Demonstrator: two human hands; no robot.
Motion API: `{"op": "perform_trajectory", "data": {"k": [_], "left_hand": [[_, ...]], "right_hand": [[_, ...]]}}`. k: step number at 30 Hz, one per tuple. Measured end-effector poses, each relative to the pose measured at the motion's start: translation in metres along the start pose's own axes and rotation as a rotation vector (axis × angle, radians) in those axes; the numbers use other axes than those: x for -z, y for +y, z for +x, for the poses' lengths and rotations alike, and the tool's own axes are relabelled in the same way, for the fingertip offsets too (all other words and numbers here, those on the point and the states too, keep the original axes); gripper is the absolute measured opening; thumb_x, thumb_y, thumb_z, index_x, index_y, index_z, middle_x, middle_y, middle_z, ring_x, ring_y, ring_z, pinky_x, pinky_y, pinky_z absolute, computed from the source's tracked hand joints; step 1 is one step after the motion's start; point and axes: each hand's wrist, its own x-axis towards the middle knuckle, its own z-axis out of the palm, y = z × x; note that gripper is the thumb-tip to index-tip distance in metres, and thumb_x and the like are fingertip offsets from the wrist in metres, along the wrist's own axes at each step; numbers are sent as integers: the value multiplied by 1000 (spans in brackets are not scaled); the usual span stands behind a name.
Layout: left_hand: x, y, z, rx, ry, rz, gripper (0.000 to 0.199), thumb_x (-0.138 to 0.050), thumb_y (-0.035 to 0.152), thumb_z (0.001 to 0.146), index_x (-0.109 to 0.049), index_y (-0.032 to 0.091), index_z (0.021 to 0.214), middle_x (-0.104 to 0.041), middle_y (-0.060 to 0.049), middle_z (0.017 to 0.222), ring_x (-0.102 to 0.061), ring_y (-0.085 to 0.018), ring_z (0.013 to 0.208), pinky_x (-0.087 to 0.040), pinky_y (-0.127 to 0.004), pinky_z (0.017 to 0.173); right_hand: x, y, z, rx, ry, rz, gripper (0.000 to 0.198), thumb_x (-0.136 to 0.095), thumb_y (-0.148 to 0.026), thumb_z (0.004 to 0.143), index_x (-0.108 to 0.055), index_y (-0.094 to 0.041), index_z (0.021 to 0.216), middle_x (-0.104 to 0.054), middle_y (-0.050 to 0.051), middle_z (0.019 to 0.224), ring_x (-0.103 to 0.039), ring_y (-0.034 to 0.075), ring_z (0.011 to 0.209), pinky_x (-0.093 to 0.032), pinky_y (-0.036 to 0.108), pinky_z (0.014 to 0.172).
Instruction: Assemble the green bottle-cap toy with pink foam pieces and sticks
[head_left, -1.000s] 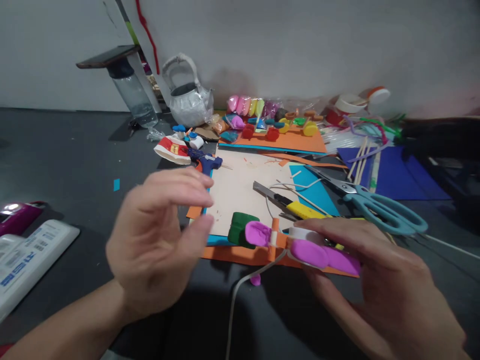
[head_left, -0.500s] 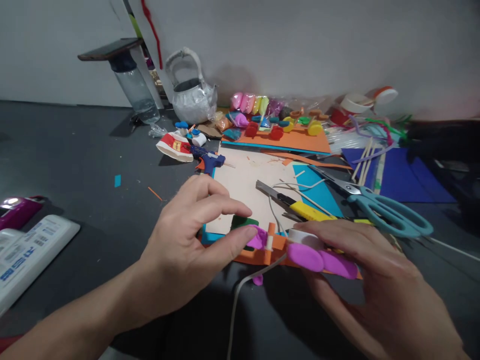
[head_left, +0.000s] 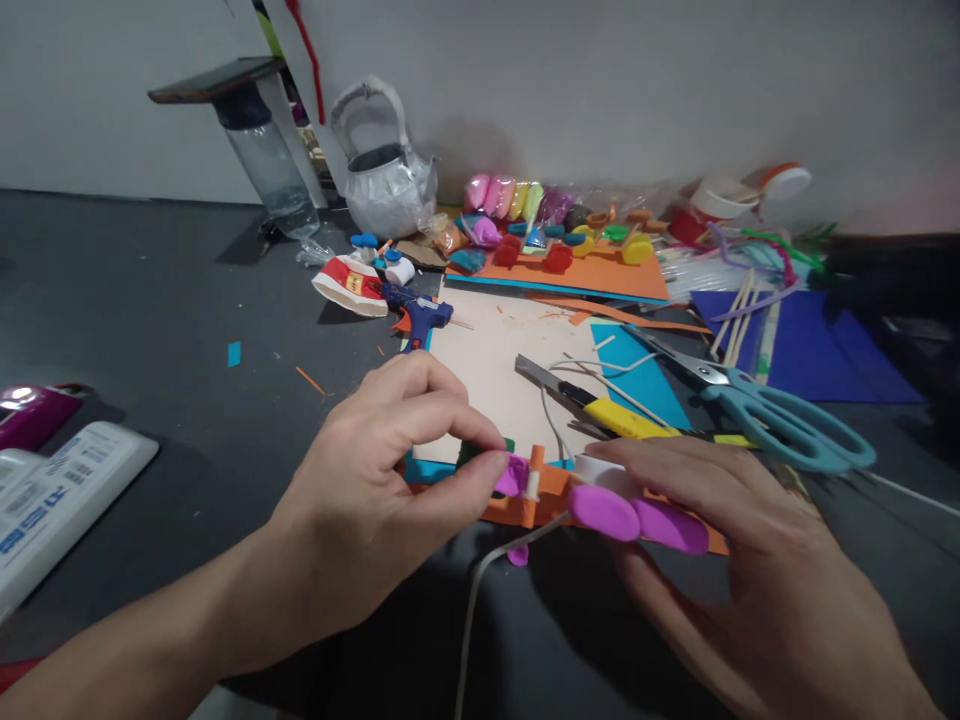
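Observation:
My left hand (head_left: 375, 480) is closed in a pinch, thumb and index finger together at a thin magenta clay piece (head_left: 514, 477). This piece sits beside a small orange roll (head_left: 536, 460) with a white band, at an orange strip (head_left: 553, 488). My right hand (head_left: 772, 560) grips the strip's right part, fingers above and thumb below. Under its fingertips show a white round part (head_left: 600, 472) and two magenta clay ovals (head_left: 604, 513). A pale cord (head_left: 480, 575) runs from the strip down toward me. A magenta bit (head_left: 518, 554) shows below the strip.
Beyond my hands lie a yellow utility knife (head_left: 626, 418), teal scissors (head_left: 795, 425), a cream sheet (head_left: 480, 370) and a blue glue gun (head_left: 424, 313). Farther back stand a kettle (head_left: 390, 190), a bottle (head_left: 274, 180) and colored clay packs (head_left: 502, 195). A white power strip (head_left: 82, 510) lies left.
My left thumb and index finger have closed from a gap into a pinch at the magenta piece. The right hand keeps its grip. The view has shifted slightly.

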Motion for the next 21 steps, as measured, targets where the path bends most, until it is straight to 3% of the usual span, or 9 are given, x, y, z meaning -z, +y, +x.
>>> {"op": "perform_trajectory", "data": {"k": [16,21], "left_hand": [[0,-1,1,-73,-23,62,11,-69,12,80,-71,20,73,-63,2,75,-61,-11,71,-43,-29,74],[1,-1,-2,-59,-30,70,7,-71,14,80,-73,21,80,-64,1,82,-62,-13,77,-42,-29,77]], "right_hand": [[1,-2,-1,2,-26,14,28,-57,-24,86,-60,-22,114,-72,7,105,-65,24,97,-55,36,79],[0,-3,0,11,-21,12,26,-56,-24,87,-60,-23,112,-73,7,103,-66,24,95,-55,36,77]]}}
